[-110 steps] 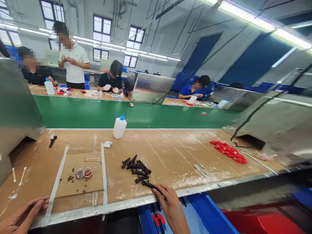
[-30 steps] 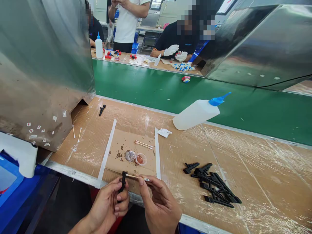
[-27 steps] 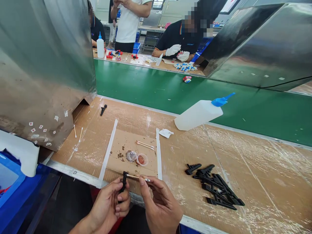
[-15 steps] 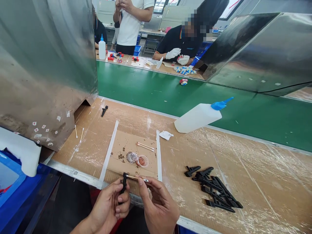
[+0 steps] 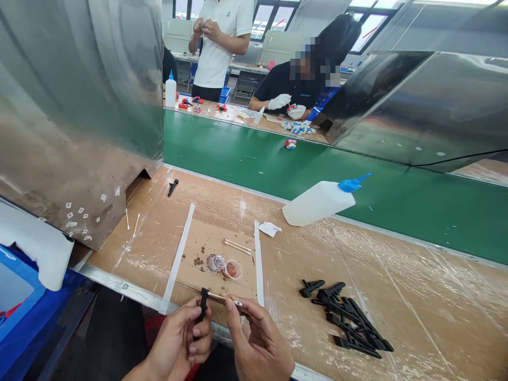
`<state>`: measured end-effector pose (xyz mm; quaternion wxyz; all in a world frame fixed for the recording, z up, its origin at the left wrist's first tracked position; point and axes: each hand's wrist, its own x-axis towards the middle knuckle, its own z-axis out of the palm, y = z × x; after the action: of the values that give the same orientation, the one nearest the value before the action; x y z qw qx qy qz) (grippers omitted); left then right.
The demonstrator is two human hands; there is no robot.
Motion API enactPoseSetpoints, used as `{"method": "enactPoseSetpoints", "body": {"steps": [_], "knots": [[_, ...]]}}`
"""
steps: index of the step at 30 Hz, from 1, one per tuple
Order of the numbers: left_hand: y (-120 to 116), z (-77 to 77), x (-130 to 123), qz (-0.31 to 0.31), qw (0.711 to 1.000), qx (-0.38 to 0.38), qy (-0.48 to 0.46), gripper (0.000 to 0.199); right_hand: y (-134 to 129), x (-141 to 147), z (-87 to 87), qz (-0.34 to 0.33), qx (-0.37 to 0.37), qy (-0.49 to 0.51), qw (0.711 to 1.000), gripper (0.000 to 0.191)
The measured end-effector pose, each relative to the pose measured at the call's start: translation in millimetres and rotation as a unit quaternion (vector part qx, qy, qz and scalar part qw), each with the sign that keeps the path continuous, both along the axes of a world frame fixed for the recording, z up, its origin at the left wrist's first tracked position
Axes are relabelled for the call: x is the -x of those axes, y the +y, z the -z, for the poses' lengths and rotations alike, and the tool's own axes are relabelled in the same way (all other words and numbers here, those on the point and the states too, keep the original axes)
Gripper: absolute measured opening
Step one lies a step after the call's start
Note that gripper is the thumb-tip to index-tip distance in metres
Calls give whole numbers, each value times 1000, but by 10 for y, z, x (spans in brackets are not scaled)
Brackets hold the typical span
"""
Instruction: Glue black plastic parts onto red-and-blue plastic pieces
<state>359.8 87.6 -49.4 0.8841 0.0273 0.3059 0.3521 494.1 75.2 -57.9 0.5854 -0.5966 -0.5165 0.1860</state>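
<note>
Near the table's front edge, my left hand (image 5: 180, 338) grips a small black plastic part (image 5: 203, 302) upright. My right hand (image 5: 260, 336) pinches a cotton swab (image 5: 218, 297), whose tip touches the upper end of that part. Just beyond my hands lies a brown cardboard sheet (image 5: 194, 233) with dark spots. On it are a clear cup (image 5: 215, 263), a cup of reddish liquid (image 5: 232, 270) and swabs (image 5: 237, 245). Several black parts (image 5: 345, 317) lie in a pile at the right.
A white bottle with a blue nozzle (image 5: 317, 203) leans beside the green belt (image 5: 238, 148). Metal housings (image 5: 79, 106) stand left and right. A crumpled tissue (image 5: 270, 228) and a lone black part (image 5: 173, 187) lie on the table. Across the belt, a person's gloved hands (image 5: 296, 111) hold something red.
The camera view has tilted up slightly, so the scene sits lower. On the belt, the red and white piece has shifted left. My hands keep their grips, with the swab still against the black part.
</note>
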Motion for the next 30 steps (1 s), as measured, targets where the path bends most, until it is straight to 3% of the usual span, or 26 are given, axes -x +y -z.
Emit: {"method": "enactPoseSetpoints", "body": {"steps": [12,23,30], "knots": [[41,-22,-19,6,1000,14,-1,40,5,54,-37,10,-31,-26,999,6],[10,183,-13,-1,999,5,-45,38,-1,58,14,15,-32,-33,999,8],[46,145,-6,12,998,2,-56,44,28,118,-14,69,-7,8,998,26]]}}
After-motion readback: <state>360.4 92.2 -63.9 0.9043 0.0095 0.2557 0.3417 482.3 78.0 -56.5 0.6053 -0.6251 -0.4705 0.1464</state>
